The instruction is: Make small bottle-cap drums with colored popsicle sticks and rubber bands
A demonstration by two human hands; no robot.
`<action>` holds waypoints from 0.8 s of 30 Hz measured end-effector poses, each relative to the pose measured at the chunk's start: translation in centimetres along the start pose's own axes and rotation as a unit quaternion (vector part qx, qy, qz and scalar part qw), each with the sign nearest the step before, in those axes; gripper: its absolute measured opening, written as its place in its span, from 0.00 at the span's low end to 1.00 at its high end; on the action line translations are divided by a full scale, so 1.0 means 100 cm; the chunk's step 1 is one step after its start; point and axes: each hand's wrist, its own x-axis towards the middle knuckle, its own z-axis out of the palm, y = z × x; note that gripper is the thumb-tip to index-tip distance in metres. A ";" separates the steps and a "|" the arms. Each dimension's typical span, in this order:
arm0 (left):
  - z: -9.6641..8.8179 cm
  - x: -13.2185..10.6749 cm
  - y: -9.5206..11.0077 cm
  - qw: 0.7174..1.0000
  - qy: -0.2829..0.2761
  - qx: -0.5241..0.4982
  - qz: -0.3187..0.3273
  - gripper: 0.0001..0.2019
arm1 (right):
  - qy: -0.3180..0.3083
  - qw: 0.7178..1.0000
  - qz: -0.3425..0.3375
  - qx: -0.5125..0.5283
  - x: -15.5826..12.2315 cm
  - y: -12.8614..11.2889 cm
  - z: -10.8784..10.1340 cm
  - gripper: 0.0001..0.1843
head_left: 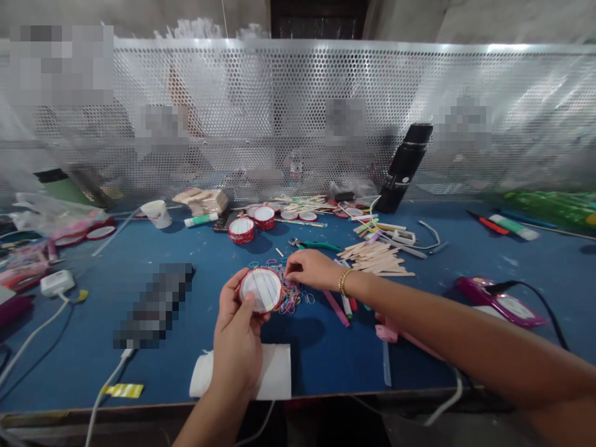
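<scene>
My left hand [237, 338] is closed round a small round disc with a red rim and a white, lined face [261, 289], held above the blue table [326, 354]. My right hand [311, 270], with a gold bracelet on the wrist, reaches over a pile of small coloured rubber bands [291, 296]. Its fingertips are pinched together at the top of the pile. What they pinch is too small to make out.
More red-rimmed discs [242, 230] are stacked farther back, beside green-handled pliers [316, 245] and a heap of wooden sticks [375, 257]. Coloured pens [342, 307] lie by my right wrist. A white paper [274, 372] sits at the front edge. A perforated metal screen [298, 112] stands behind, with a black bottle [403, 167].
</scene>
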 end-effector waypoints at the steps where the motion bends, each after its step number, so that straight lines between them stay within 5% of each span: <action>1: 0.000 0.000 0.000 1.000 0.002 -0.002 0.000 0.21 | 0.000 1.000 0.006 0.014 0.000 0.002 -0.001 0.04; 14: 0.002 0.000 0.002 1.000 0.007 -0.012 0.007 0.21 | -0.002 0.989 0.039 0.140 -0.002 0.013 -0.013 0.04; 24: 0.002 0.000 0.001 1.000 0.004 -0.010 0.006 0.20 | -0.019 0.992 0.016 0.121 -0.007 0.008 -0.015 0.08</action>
